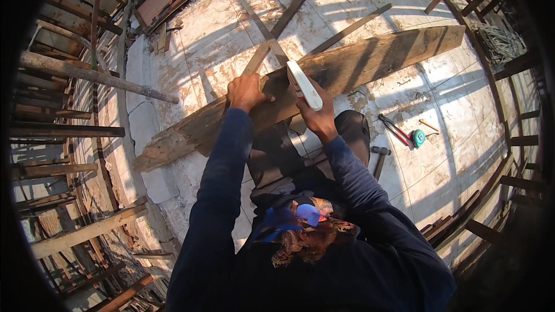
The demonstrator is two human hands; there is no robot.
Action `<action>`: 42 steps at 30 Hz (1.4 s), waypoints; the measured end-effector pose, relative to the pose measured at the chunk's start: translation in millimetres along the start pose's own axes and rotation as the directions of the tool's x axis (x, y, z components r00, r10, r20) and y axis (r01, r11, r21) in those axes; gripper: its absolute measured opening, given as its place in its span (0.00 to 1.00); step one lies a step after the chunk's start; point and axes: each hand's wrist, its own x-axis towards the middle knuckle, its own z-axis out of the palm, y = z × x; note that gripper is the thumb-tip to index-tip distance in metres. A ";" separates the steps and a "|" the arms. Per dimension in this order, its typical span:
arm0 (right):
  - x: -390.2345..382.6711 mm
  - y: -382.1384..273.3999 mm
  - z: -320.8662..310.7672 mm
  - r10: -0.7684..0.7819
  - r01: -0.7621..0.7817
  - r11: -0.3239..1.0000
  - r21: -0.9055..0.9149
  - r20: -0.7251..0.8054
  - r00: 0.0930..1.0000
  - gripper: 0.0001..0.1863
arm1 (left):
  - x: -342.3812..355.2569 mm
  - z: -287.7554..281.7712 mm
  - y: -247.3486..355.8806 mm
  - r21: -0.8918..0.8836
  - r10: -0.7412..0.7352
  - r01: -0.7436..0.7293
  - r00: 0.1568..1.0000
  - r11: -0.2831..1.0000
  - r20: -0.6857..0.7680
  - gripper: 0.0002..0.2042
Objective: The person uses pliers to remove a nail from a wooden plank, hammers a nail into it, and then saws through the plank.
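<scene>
A long weathered wooden plank [370, 60] lies slantwise across a pale concrete floor [445, 162], from lower left to upper right. My left hand [245, 91] presses down on the plank's upper edge near its middle. My right hand [319, 117] grips the white handle of a handsaw [304, 85] held against the plank just right of the left hand. The saw's blade is hidden behind the handle and the plank. My knee [354, 130] rests under the plank near the hands.
A hammer [380, 157], red-handled pliers [395, 130], a green tape measure [418, 137] and a pencil [429, 125] lie on the floor to the right. Thin wooden strips [300, 0] cross the floor beyond the plank. Timber scaffolding [87, 75] rings the slab's edge.
</scene>
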 end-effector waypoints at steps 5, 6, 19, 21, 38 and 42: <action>-98.1 -19.8 -19.3 0.143 -0.140 0.989 -0.053 0.053 0.988 0.29 | 14.3 11.8 -60.7 -0.059 -0.055 0.063 0.990 0.996 0.129 0.32; -136.4 -31.8 -44.9 0.228 -0.222 0.973 -0.062 0.096 0.969 0.30 | 13.8 16.7 -64.2 -0.068 -0.071 0.080 0.990 0.994 0.125 0.32; -50.8 31.0 6.3 0.112 -0.113 0.992 0.057 0.021 0.994 0.26 | 43.0 23.4 -61.1 -0.092 -0.030 0.052 0.972 0.994 0.233 0.35; -125.3 -12.8 -25.4 0.180 -0.172 0.976 -0.132 0.052 0.982 0.28 | 42.2 22.6 -86.1 -0.099 -0.068 0.100 0.958 0.990 0.280 0.38; -178.5 -52.9 -72.9 0.362 -0.360 0.932 -0.034 0.103 0.927 0.27 | 41.7 24.3 -81.1 -0.132 -0.028 0.063 0.968 0.989 0.250 0.38; -170.9 -59.9 -73.4 0.358 -0.360 0.933 0.016 0.077 0.930 0.24 | 33.6 15.3 -62.1 -0.057 -0.086 0.102 0.968 0.993 0.235 0.41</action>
